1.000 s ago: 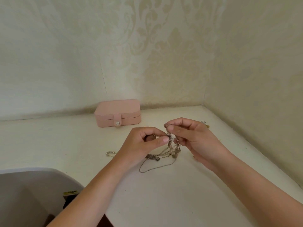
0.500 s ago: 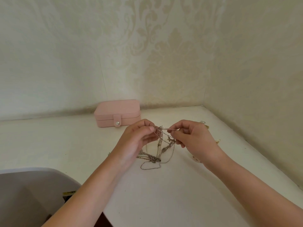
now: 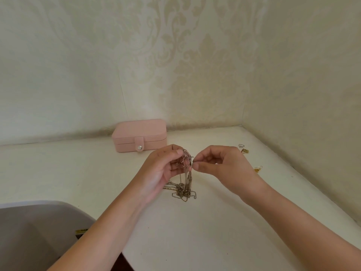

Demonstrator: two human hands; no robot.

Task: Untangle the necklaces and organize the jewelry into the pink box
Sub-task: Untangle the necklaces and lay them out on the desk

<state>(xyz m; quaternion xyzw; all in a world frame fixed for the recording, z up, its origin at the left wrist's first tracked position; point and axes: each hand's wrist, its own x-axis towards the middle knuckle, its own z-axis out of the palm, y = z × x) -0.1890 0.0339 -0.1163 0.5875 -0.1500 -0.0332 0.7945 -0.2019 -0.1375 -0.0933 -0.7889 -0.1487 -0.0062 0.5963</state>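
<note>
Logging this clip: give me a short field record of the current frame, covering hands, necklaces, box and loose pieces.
left hand: holds the top of the tangled necklaces above the table
right hand: thumb and forefinger pinched at the tangle's edge; too fine to tell whether they hold a strand
necklace ends: piled on the table
pink box: closed, snap fastened, beyond the hands
loose jewelry: small pieces on the table, right of the hands

The cream tabletop (image 3: 78,173) carries a closed pink box (image 3: 139,134) near its back edge. The lower end of a tangle of necklaces (image 3: 182,192) rests on its middle. Small gold pieces (image 3: 243,149) lie toward its right edge.
</note>
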